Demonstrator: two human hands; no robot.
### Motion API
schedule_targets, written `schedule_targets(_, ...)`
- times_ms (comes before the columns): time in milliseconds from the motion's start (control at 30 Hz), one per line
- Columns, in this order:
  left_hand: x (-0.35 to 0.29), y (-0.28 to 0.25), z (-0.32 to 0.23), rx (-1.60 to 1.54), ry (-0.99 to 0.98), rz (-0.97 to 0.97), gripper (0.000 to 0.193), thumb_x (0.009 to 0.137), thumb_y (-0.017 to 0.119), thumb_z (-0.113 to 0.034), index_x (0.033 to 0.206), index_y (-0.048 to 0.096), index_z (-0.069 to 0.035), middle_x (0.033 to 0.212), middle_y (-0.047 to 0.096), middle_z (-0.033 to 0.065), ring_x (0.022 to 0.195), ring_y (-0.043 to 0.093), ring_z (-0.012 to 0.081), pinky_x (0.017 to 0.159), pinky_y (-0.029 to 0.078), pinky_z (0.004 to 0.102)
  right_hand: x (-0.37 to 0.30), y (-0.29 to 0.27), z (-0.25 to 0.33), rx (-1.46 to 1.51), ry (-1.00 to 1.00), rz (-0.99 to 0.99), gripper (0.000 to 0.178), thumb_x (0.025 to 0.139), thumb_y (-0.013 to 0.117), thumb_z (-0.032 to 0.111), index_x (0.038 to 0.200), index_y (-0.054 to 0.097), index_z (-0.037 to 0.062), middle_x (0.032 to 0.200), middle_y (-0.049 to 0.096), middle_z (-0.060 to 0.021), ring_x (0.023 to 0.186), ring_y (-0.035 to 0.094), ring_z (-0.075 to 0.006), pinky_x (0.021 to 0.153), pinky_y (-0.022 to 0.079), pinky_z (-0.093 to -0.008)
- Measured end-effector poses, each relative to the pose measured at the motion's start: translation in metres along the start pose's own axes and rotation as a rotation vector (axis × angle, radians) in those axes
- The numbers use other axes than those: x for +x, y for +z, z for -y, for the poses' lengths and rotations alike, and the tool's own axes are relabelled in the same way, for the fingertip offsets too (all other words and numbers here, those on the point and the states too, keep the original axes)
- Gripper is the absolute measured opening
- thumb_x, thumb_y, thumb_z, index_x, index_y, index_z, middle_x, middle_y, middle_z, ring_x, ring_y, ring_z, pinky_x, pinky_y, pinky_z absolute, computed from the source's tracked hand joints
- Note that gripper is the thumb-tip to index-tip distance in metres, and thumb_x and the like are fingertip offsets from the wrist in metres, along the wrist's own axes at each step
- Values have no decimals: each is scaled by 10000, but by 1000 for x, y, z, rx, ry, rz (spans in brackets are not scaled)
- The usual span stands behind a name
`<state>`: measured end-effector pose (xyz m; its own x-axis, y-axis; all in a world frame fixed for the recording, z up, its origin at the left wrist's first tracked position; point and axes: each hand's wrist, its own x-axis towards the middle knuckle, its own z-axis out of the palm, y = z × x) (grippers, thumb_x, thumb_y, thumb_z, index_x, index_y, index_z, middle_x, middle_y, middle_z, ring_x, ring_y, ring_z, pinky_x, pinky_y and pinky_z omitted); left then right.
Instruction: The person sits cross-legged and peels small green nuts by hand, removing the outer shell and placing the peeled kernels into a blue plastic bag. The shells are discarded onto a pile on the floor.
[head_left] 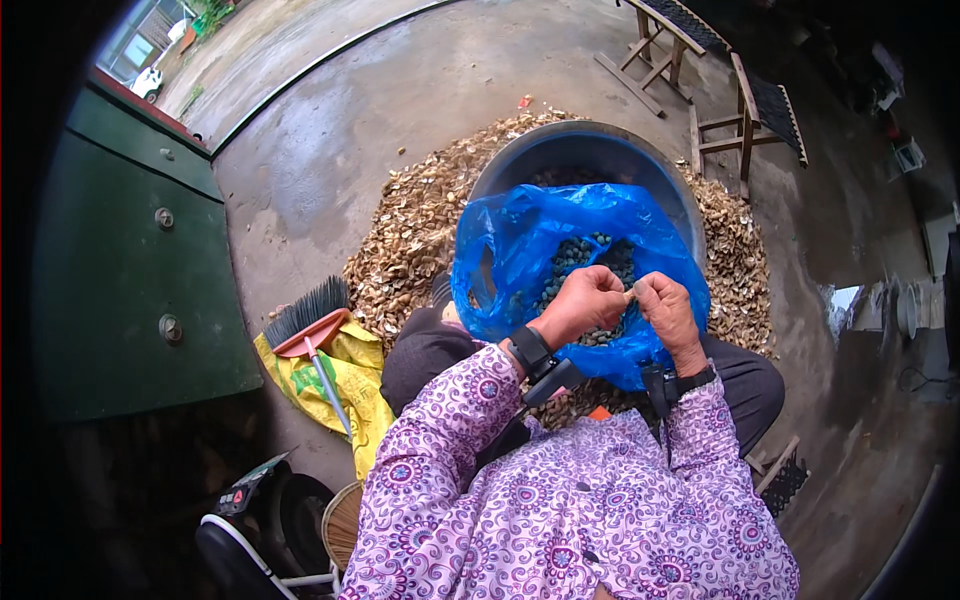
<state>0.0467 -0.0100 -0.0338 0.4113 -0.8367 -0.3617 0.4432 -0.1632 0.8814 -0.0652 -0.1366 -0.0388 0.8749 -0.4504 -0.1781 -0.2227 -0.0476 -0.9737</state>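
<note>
My left hand (583, 308) and my right hand (672, 315) meet over a blue plastic bag (510, 225). Thumbs and fingers of both are closed in a pinch on a small tan peanut (629, 295), mostly covered by the fingertips. The bag lies open across the near side of a large metal basin (690, 205). Inside the bag are many small kernels (570, 258), which look dark under the blue film. Peanut shells (420, 220) lie heaped on the floor around the basin.
At left a broom (318, 335) rests on a yellow sack (365, 385), beside a dark green metal door or panel (140, 270). Wooden folding stools (745, 125) stand at the upper right. A round straw item (343, 525) and a black-seated frame (240, 550) are at lower left.
</note>
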Motion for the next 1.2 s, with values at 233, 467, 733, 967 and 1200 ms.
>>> schedule_targets(233,-2,-1,-1,-66,-94,72,157,758,622,-134,755,531,-5,635,551,47,527,530,119,486,461,256,-5,1,16,-68,-54,51,245,843,554,263,749,573,37,647,524,37,603,418,-34,531,346,-191)
schedule_targets(467,-4,0,5,-193,-154,43,125,738,591,-95,727,500,-11,631,552,78,507,539,145,481,485,290,-4,12,3,-127,-102,3,238,837,556,230,715,555,26,634,527,-3,605,451,-60,537,379,-229)
schedule_targets(733,-8,7,9,-343,-195,-68,106,726,565,-53,743,500,29,647,523,81,520,508,132,518,502,314,-6,24,3,-413,-327,-123,189,834,519,120,678,527,15,610,532,-85,555,513,-129,499,400,-275)
schedule_targets(967,-3,9,24,-646,-182,-102,112,746,576,-60,807,507,5,707,545,77,528,513,115,520,507,299,-6,39,-4,-103,-168,-309,217,852,505,157,679,531,28,575,512,-22,548,487,-90,480,380,-262)
schedule_targets(1200,-2,6,9,-406,-124,-191,145,747,592,-86,830,518,8,730,562,73,536,525,119,507,502,286,-3,18,-15,-64,-114,-345,270,865,505,222,670,535,37,558,467,26,511,393,-60,458,328,-226)
